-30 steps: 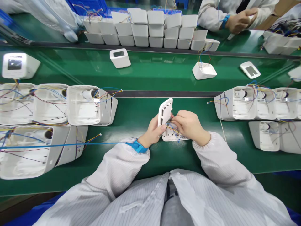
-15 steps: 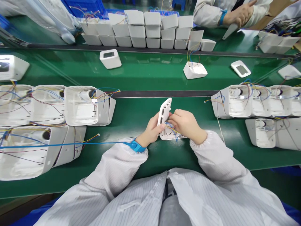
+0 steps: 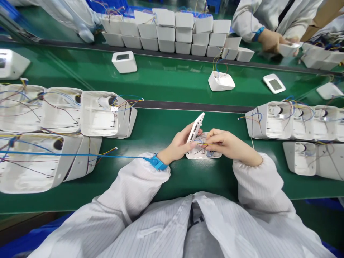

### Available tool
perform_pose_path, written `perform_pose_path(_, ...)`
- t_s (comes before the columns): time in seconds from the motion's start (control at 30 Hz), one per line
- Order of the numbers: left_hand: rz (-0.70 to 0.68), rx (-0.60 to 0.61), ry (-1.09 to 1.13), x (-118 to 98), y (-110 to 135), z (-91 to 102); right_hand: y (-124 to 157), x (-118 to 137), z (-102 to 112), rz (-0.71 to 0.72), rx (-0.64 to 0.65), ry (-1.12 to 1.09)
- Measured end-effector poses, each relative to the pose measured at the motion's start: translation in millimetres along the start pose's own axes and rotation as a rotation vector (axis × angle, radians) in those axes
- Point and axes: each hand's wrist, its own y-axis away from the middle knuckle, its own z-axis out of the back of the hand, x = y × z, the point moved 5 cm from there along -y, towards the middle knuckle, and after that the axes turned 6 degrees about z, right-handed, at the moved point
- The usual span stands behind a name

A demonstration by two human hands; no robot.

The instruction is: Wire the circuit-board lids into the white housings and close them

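My left hand (image 3: 177,146) grips a white plastic cover panel (image 3: 196,127), held tilted on edge above a white housing (image 3: 201,152) that lies on the green table. My right hand (image 3: 225,142) is closed in a pinch on thin coloured wires (image 3: 202,143) that run into the housing. A blue wrist strap (image 3: 156,162) sits on my left wrist, its blue cord running off to the left. Both sleeves are white.
Open white housings with loose wires are stacked at left (image 3: 100,114) and right (image 3: 271,119). On the green conveyor belt (image 3: 166,80) lie a white unit (image 3: 124,61), a wired housing (image 3: 220,81) and a screen panel (image 3: 274,83). Rows of white housings (image 3: 177,36) stand behind. Another person's hand (image 3: 271,40) holds a white part at top right.
The cover panel in my left hand has tilted further right and away from the housing. My right hand moved slightly right, still pinching wires. The other person's hand dropped to the table.
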Motion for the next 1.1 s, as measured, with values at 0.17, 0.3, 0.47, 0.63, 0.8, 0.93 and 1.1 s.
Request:
perform_pose_path(0.17, -0.028, 0.013, -0.011, 1, 0, -0.1, -2, 4, 0, -0.003, 0.016, -0.104)
perform_pose_path(0.3, -0.024, -0.003, -0.026, 1, 0, 0.8, -4, 3, -6, 0.067, -0.037, 0.096)
perform_pose_path(0.47, -0.029, 0.018, -0.049, 0, 1, -2.2, -8, -4, -15, 0.192, -0.044, 0.393)
perform_pose_path(0.63, -0.101, -0.012, -0.256, -6, 4, -9.8, -12, -14, -14, 0.160, -0.140, 0.705)
perform_pose_path(0.8, -0.087, -0.087, -0.416, -1, 7, -11.8, -13, -16, -17, 0.080, -0.173, 0.842)
perform_pose_path(0.93, -0.088, -0.094, -0.455, 1, 7, -11.4, -14, -14, -21, -0.014, -0.185, 0.898)
perform_pose_path(1.1, -0.113, -0.041, -0.631, -12, 4, -10.5, -14, -15, -20, -0.072, -0.217, 0.810)
